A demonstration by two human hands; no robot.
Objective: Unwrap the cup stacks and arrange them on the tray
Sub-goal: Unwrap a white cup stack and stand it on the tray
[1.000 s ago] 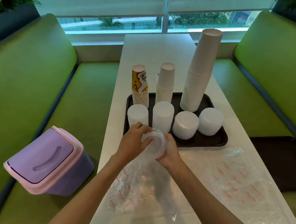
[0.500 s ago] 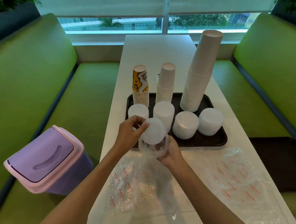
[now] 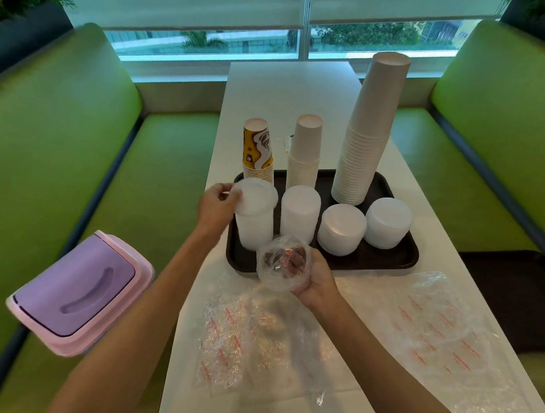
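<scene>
Fingertips (image 3: pixel 224 191) of left hand (image 3: pixel 217 209) pinch the rim of a round white plastic lid (image 3: pixel 259 196). The lid is at the top of the leftmost white lid stack (image 3: pixel 253 232) (whether it rests fully on the stack cannot be told).

Fingers of right hand (image 3: pixel 319 282) are curled round a crumpled clear plastic wrapper (image 3: pixel 283 263), held over the near rim of the dark rectangular tray (image 3: pixel 402 263).

Tray, front row: three further white lid stacks (image 3: pixel 300 211) (image 3: pixel 342 229) (image 3: pixel 389 221) to the right. Back row: yellow patterned paper cup stack (image 3: pixel 259 150), short white paper cup stack (image 3: pixel 305 150) and tall white paper cup stack (image 3: pixel 370 132), all upright, mouths down.

Tray sits on white table (image 3: pixel 289 88). Two flattened clear wrappers with red print (image 3: pixel 255 343) (image 3: pixel 442 340) lie on the table nearer the person. Lilac swing-lid bin (image 3: pixel 75 292) stands on green bench (image 3: pixel 44 132), left.
</scene>
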